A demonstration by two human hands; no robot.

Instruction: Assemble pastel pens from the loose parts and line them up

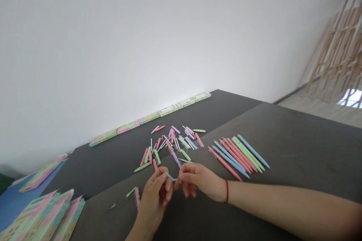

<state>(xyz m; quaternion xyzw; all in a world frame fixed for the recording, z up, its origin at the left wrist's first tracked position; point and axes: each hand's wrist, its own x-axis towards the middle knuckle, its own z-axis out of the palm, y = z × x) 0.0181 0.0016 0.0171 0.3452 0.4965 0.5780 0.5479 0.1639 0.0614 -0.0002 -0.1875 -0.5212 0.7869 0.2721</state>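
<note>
My left hand (155, 196) and my right hand (198, 181) meet over the dark table (296, 147), both pinching one small pale blue pen part (170, 176) between their fingertips. Just beyond them lies a scattered pile of pastel pen parts (172, 145): pink, green, purple and white pieces. To the right of the pile, several assembled pens (237, 152) in pink, blue and green lie side by side. A pink piece (137, 197) and a green piece (131, 191) rest beside my left hand.
A row of flat pastel boxes (149, 117) lines the table's far edge by the white wall. More flattened pastel boxes (45, 216) are stacked at the lower left. A wooden lattice frame (339, 52) stands at the far right.
</note>
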